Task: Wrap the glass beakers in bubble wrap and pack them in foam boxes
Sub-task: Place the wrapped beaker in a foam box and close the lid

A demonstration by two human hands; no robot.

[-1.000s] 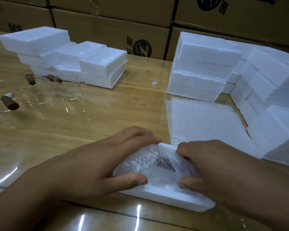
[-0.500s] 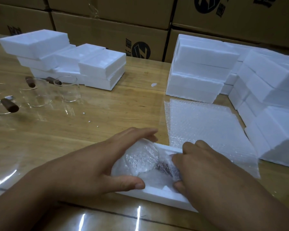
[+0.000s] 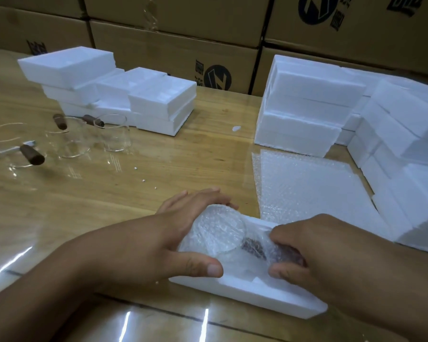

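Wrapped beaker [image 3: 219, 233] lies on side in foam box [image 3: 252, 292] cavity, wooden handle [image 3: 253, 245] pointing toward box's right end. Left hand [image 3: 163, 243] cups round body, thumb on near side, fingers behind. Right hand [image 3: 314, 245] curled, pinching wrap over handle. Judgement: light, thin glass, fragile; wrap soft, slippery, springy. Best hold: body plus handle, gentle pressure. Spare bubble wrap sheets [image 3: 307, 186] just behind box; bare beakers [image 3: 114, 134] well left of it.

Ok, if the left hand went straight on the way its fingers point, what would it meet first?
The left hand, holding the wrapped beaker, likely meets the flat bubble wrap sheets first; depth is unclear.
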